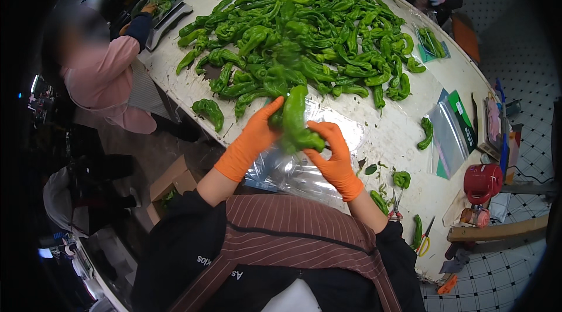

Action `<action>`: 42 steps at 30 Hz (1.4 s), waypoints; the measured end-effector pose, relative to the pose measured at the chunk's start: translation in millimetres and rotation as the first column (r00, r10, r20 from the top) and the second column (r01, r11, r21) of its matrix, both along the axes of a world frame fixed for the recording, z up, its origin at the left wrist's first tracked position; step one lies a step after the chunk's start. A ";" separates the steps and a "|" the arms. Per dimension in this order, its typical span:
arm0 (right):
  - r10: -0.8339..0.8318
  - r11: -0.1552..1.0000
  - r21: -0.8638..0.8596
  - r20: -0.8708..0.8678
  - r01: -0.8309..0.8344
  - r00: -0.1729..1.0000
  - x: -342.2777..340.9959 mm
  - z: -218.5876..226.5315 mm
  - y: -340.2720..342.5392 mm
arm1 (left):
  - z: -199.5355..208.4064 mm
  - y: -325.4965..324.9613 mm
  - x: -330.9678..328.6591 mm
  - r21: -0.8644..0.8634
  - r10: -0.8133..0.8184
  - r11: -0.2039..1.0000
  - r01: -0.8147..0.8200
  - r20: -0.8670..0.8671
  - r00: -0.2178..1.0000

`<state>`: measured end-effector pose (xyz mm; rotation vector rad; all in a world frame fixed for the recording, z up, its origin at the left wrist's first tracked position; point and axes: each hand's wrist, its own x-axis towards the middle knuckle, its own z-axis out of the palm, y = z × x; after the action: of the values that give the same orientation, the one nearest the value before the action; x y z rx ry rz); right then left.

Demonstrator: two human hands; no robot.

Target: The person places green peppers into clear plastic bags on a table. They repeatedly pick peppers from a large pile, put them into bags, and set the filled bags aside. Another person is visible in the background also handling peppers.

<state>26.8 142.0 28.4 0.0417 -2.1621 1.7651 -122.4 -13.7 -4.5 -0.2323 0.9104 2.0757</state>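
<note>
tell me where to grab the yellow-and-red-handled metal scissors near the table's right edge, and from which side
Probably by the scissors' looped handles, coming from the near right: the blades point toward the far side, and a slim green pepper lies close on the left.

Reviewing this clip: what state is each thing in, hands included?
Large green pepper: held up off the table, slightly blurred
Right hand: gloved, fingers closed on the pepper's lower end
Left hand: gloved, beside the pepper; grip unclear
Pepper pile: loose heap
Clear plastic bags: lying flat below the hands
Red-handled scissors: blades apart
Cardboard box: open
</note>
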 end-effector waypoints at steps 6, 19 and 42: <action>0.149 0.989 0.036 -0.124 -0.145 0.981 -4.0 31.9 50.9 | 30.2 -20.8 -4.2 -0.695 -0.688 0.648 0.312 -0.359 0.631; 0.288 0.949 -0.158 0.079 -0.273 0.954 3.9 -3.8 47.9 | 27.5 -9.7 11.0 -0.104 -0.349 0.937 0.334 -0.247 0.904; 0.068 0.997 -0.074 0.494 -0.036 0.866 105.7 -64.0 74.7 | -31.1 36.6 102.4 -0.637 -0.700 0.676 -0.371 -0.712 -0.053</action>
<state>132.5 216.7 -35.6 -0.4224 -2.4612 2.0485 -20.0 22.9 -35.6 1.2963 2.5076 1.0442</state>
